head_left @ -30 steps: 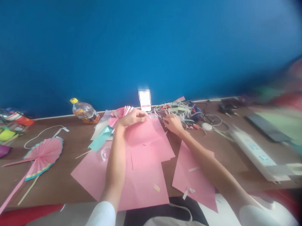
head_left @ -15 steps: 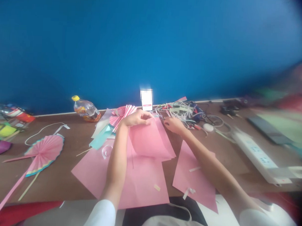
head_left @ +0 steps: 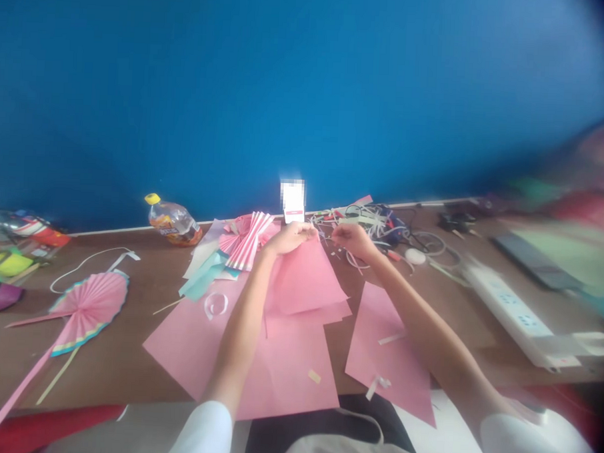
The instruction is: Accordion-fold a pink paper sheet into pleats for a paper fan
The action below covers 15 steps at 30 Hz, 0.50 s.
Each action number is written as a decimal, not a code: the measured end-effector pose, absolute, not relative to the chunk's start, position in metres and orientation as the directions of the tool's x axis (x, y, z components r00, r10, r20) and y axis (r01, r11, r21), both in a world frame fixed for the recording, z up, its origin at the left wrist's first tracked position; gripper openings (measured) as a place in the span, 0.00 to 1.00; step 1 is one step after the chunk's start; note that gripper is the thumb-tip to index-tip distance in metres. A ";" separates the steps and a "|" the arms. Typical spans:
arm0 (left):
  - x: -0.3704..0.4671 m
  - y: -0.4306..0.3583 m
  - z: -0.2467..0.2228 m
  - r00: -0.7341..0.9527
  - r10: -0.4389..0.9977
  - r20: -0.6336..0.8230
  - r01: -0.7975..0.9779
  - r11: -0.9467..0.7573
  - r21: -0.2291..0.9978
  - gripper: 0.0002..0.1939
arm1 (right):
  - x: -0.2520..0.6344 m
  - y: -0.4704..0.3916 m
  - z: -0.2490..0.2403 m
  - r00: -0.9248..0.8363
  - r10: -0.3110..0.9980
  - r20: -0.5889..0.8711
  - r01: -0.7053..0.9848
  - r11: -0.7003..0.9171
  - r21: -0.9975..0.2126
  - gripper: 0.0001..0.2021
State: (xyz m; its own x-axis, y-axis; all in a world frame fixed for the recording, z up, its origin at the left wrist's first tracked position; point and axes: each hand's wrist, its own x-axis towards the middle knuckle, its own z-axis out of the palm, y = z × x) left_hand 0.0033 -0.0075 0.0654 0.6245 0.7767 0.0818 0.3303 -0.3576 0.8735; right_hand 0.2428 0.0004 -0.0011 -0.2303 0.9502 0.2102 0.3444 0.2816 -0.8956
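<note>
Head view: flat brown surface (head_left: 140, 373) bearing broad pink paper sheets (head_left: 295, 383)

Over them, a smaller smooth pink paper sheet (head_left: 307, 280) is slanting, the bare left hand (head_left: 292, 238) pinching its far edge. The bare right hand (head_left: 354, 241) is hovering nearby, curled, any contents unclear. Probably light and easily creased, the smaller sheet is suiting gentle edge holds.

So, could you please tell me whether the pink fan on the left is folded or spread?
Spread: the pink fan lies opened out, its pleats radiating toward a rounded, blue-trimmed edge.
</note>
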 end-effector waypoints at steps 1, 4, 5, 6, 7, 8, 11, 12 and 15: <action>0.007 -0.006 0.061 0.621 0.780 0.074 0.348 -0.359 0.866 0.25 | 0.244 0.002 -0.003 -0.239 0.952 0.192 0.272 0.255 -0.928 0.04; 0.013 -0.003 0.051 0.646 0.762 0.034 0.377 -0.358 0.854 0.24 | 0.246 0.006 -0.009 -0.254 0.952 0.170 0.121 0.205 -0.971 0.09; 0.014 -0.002 0.049 0.656 0.754 0.025 0.376 -0.356 0.855 0.24 | 0.247 0.007 -0.010 -0.256 0.952 0.166 0.094 0.196 -0.976 0.10; 0.013 -0.002 0.048 0.662 0.749 0.021 0.371 -0.352 0.859 0.23 | 0.248 0.008 -0.012 -0.261 0.952 0.162 0.077 0.188 -0.979 0.11; 0.013 -0.001 0.048 0.664 0.747 0.021 0.363 -0.347 0.865 0.23 | 0.248 0.009 -0.013 -0.270 0.950 0.157 0.067 0.182 -0.981 0.11; 0.011 -0.001 0.048 0.662 0.749 0.025 0.355 -0.342 0.870 0.22 | 0.249 0.010 -0.014 -0.280 0.948 0.152 0.064 0.177 -0.982 0.11; 0.006 0.000 0.049 0.647 0.761 0.042 0.339 -0.337 0.878 0.22 | 0.251 0.013 -0.019 -0.310 0.941 0.139 0.081 0.171 -0.982 0.11; 0.004 0.000 0.050 0.644 0.764 0.046 0.337 -0.337 0.879 0.21 | 0.251 0.013 -0.021 -0.317 0.938 0.138 0.099 0.177 -0.979 0.11; 0.001 0.001 0.050 0.641 0.766 0.037 0.337 -0.325 0.884 0.22 | 0.250 0.013 -0.023 -0.294 0.943 0.157 0.225 0.228 -0.947 0.11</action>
